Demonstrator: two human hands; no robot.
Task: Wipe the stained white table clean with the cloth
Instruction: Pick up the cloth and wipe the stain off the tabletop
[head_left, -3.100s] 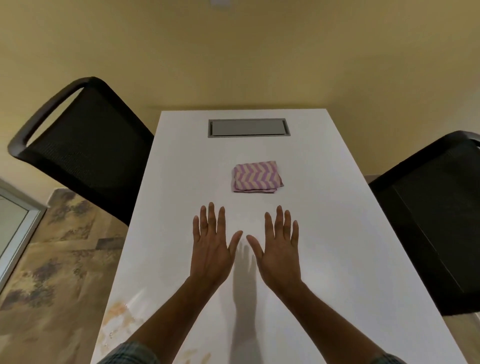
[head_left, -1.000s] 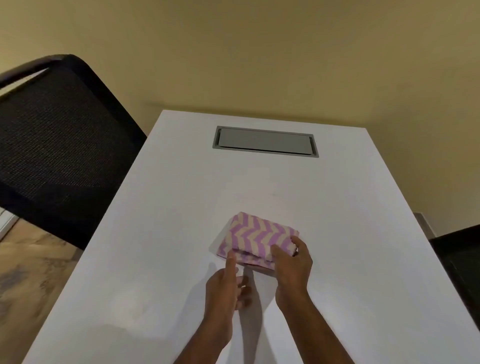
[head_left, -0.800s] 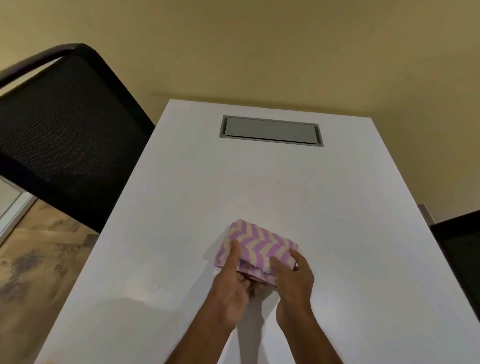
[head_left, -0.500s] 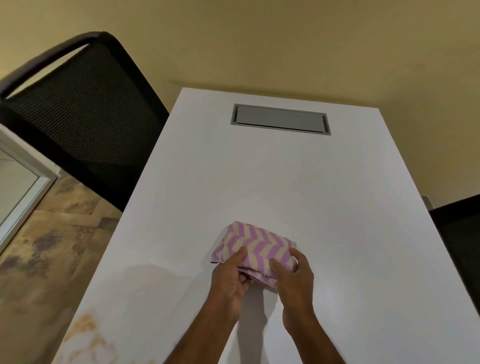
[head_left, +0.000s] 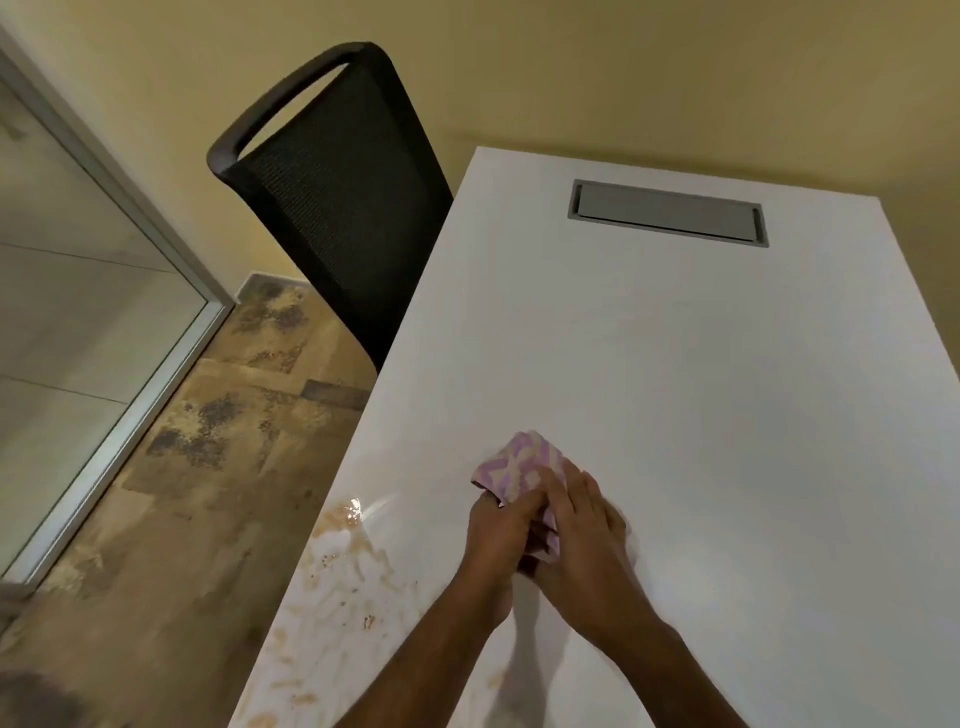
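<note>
At lower centre, left hand (head_left: 493, 532) and right hand (head_left: 584, 530) are gripping the cloth (head_left: 519, 460) with curled fingers (head_left: 560, 486), ideally pressing it flat onto the stains (head_left: 345, 564) lower left on the counter (head_left: 675, 364).

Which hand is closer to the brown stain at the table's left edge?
Left. The left hand lies just right of the stain; the right hand farther right, past it. Both hold the cloth.
</note>
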